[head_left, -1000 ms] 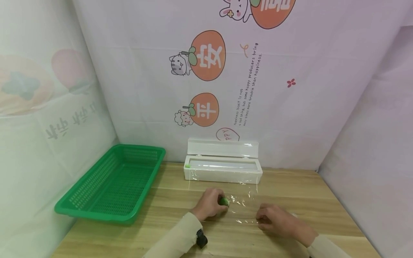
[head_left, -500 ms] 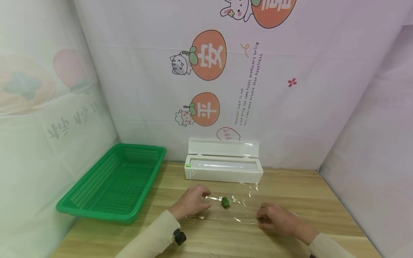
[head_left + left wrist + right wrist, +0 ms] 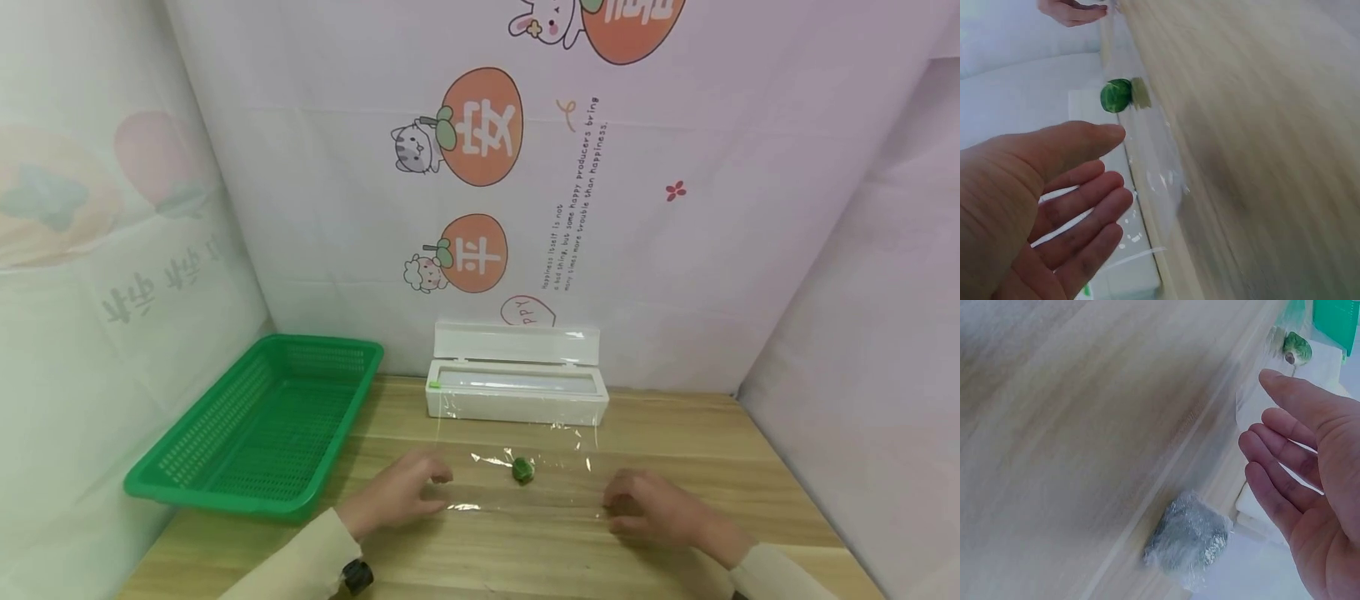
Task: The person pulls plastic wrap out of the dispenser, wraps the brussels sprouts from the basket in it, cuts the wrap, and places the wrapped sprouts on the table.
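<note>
Green sprout (image 3: pixel 522 471) on barely visible film (image 3: pixel 557 487)

You are facing a white backdrop (image 3: pixel 660 308) with orange prints (image 3: pixel 480 125), while pale side walls (image 3: pixel 870 317) are flanking your wooden bench (image 3: pixel 675 425).

A person's two arms (image 3: pixel 772 573), in pale sleeves (image 3: pixel 296 557), reach in from the bottom edge of the head view. The left hand (image 3: pixel 399 497) and right hand (image 3: pixel 658 508) are well apart, palms turned inward toward each other. On each, the thumb is extended and the fingers are loosely bent, with space between thumb and fingertips.
</note>
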Action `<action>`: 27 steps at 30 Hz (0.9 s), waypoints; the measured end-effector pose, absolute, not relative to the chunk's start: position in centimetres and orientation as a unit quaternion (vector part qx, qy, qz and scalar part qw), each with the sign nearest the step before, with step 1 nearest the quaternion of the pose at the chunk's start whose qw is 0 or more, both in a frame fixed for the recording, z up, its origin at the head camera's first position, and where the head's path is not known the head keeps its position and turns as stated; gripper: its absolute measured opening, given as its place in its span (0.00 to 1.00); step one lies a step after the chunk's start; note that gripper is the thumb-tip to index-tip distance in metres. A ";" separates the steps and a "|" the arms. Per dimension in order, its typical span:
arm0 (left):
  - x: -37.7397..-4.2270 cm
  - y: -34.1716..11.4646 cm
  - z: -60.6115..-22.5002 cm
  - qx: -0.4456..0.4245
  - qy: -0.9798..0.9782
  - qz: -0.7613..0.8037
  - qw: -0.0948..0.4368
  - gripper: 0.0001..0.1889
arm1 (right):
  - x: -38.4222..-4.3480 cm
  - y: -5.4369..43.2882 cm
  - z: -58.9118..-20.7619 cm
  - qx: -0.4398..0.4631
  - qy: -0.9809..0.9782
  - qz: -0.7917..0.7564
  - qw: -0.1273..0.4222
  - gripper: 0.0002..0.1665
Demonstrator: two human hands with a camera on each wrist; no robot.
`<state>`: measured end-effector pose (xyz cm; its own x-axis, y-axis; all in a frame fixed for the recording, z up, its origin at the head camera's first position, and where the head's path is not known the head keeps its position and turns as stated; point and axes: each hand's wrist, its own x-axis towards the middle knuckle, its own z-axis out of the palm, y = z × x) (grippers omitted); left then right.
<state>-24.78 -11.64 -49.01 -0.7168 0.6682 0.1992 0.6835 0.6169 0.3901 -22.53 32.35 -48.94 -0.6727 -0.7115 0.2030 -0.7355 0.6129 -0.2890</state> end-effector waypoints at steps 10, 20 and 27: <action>-25.1 -13.8 -50.0 -0.419 -0.883 -0.207 -0.036 0.11 | -22.5 32.5 -49.5 0.450 -0.875 0.175 0.049 0.14; -25.8 -13.8 -50.3 -0.451 -0.866 -0.213 -0.031 0.04 | -23.0 32.2 -50.3 0.482 -0.852 0.197 0.047 0.10; -25.9 -13.4 -50.3 -0.451 -0.871 -0.194 -0.017 0.03 | -23.4 32.2 -50.6 0.497 -0.846 0.179 0.072 0.13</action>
<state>-25.86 -13.42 -50.28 -0.5924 0.7924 0.1456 0.7792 0.5176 0.3534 -23.41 32.23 -50.65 -0.4956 -0.8152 0.2997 -0.8667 0.4418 -0.2315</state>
